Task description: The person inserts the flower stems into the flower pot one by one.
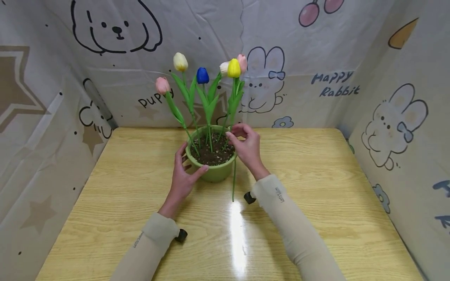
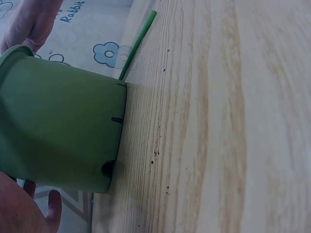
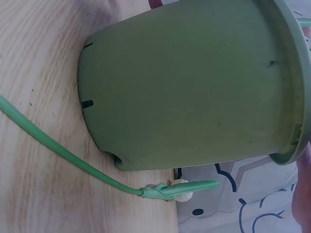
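A green flowerpot [image 1: 215,173] filled with dark soil [image 1: 214,155] stands upright on the table. My left hand [image 1: 183,171] holds its left side, thumb on the near rim and fingers round the wall. At the right rim, my right hand [image 1: 247,145] pinches a tulip stem between thumb and fingers. Upright in the soil are artificial tulips: pink [image 1: 163,85], cream [image 1: 181,62], blue [image 1: 202,75] and yellow [image 1: 234,68]. A white bloom [image 1: 224,69] and another pink bloom [image 1: 242,63] stand close beside the yellow one.
A loose green stem [image 1: 233,187] lies on the wooden table [image 1: 299,175] right of the pot. The right wrist view shows its leaf [image 3: 194,188] and a pale bloom [image 3: 183,196]. Printed cloth [image 1: 295,97] encloses the back and sides. Small soil crumbs [image 2: 155,154] dot the tabletop.
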Motion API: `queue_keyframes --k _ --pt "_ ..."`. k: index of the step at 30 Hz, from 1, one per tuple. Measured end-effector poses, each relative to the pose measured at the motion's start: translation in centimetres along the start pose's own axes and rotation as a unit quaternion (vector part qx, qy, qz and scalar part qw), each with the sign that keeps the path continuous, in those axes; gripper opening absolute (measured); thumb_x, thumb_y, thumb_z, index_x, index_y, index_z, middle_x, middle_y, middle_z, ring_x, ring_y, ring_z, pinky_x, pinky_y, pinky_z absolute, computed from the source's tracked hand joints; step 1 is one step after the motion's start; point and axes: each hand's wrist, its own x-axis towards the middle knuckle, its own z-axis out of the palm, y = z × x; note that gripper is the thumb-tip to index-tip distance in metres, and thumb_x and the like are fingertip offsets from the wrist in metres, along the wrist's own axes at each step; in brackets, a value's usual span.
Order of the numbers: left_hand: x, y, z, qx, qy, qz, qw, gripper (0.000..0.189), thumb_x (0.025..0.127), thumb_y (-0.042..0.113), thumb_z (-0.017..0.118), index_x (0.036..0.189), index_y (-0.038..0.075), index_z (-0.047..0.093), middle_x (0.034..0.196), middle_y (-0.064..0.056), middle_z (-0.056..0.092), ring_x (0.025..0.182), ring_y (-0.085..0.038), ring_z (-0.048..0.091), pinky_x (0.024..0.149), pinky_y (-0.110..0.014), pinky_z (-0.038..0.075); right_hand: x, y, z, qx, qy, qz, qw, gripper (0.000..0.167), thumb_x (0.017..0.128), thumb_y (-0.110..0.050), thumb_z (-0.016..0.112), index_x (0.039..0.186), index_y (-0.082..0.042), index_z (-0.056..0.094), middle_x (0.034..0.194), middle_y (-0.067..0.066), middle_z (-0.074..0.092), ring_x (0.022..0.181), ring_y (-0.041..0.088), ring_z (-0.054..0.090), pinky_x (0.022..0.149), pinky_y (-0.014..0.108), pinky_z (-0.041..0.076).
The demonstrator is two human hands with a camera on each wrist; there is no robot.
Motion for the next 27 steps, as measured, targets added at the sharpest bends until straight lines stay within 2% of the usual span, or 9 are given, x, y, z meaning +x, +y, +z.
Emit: queue_keyframes --k 6,8,11,13,16,19,22,27 --pt "0.0 -0.1 0.0 0.000 -0.003 -0.003 1.0000 0.097 0.089 0.009 0.076 0.165 0.008 0.016 0.165 -0.020 0.026 0.145 -0.039 0.035 0.115 -0.066 0.032 -0.1 0.3 -0.2 -0.009 0.021 -0.011 0.9997 0.024 0.092 0.002 0.074 0.111 0.015 0.066 0.108 0.032 0.069 0.086 0.009 0.068 0.073 0.025 0.062" --pt "0.0 -0.1 0.0 0.001 -0.003 -0.003 1.0000 0.097 0.089 0.009 0.076 0.165 0.008 0.016 0.165 -0.020 0.026 0.145 -0.040 0.034 0.115 -0.066 0.032 -0.1 0.3 -0.2 -0.013 0.025 -0.015 0.9995 0.024 0.092 0.001 0.075 0.111 0.014 0.066 0.108 0.032 0.070 0.088 0.005 0.067 0.079 0.027 0.062" --pt "0.1 -0.2 0.0 0.003 -0.002 -0.003 1.0000 0.096 0.090 0.010 0.076 0.165 0.008 0.016 0.164 -0.021 0.025 0.145 -0.041 0.034 0.114 -0.067 0.031 -0.1 0.4 -0.2 -0.015 0.032 -0.012 0.9993 0.023 0.092 0.000 0.075 0.110 0.013 0.068 0.106 0.027 0.071 0.091 0.003 0.066 0.088 0.039 0.062" --pt "0.3 -1.0 0.0 0.004 -0.001 -0.003 1.0000 0.097 0.090 0.010 0.076 0.165 0.009 0.016 0.164 -0.022 0.025 0.145 -0.042 0.033 0.114 -0.068 0.031 -0.1 0.4 -0.2 -0.012 0.038 -0.004 0.9992 0.022 0.093 -0.001 0.075 0.109 0.012 0.069 0.105 0.024 0.072 0.090 0.004 0.067 0.091 0.043 0.061" --pt "0.7 -2.5 -0.1 0.004 0.001 -0.003 1.0000 0.099 0.089 0.010 0.077 0.166 0.013 0.015 0.165 -0.020 0.025 0.145 -0.042 0.033 0.114 -0.068 0.031 0.0 0.8 -0.1 -0.009 0.046 0.011 0.9989 0.022 0.093 -0.002 0.075 0.109 0.011 0.069 0.104 0.023 0.072 0.086 0.006 0.067 0.087 0.033 0.060" --pt "1.1 -3.8 -0.1 0.005 0.004 0.000 1.0000 0.101 0.088 0.012 0.079 0.166 0.019 0.015 0.166 -0.016 0.025 0.146 -0.039 0.033 0.114 -0.066 0.032 0.4 2.0 0.0 0.000 0.048 0.014 0.9987 0.023 0.092 -0.001 0.076 0.110 0.012 0.069 0.106 0.028 0.071 0.083 0.008 0.067 0.080 0.022 0.057" --pt "1.1 -4.0 -0.2 0.005 0.005 0.003 1.0000 0.100 0.089 0.015 0.080 0.166 0.025 0.017 0.166 -0.011 0.026 0.145 -0.036 0.034 0.114 -0.064 0.034 0.9 3.5 0.1 0.004 0.047 0.011 0.9988 0.024 0.092 0.000 0.076 0.110 0.013 0.069 0.106 0.030 0.071 0.080 0.008 0.066 0.075 0.018 0.055" --pt "1.0 -3.9 -0.2 0.007 0.008 0.010 0.9999 0.097 0.089 0.019 0.081 0.164 0.028 0.021 0.164 -0.008 0.030 0.143 -0.032 0.037 0.113 -0.062 0.035 1.1 4.4 0.3 0.008 0.045 0.002 0.9989 0.022 0.091 -0.002 0.078 0.108 0.010 0.071 0.103 0.027 0.071 0.078 0.007 0.065 0.072 0.017 0.055"
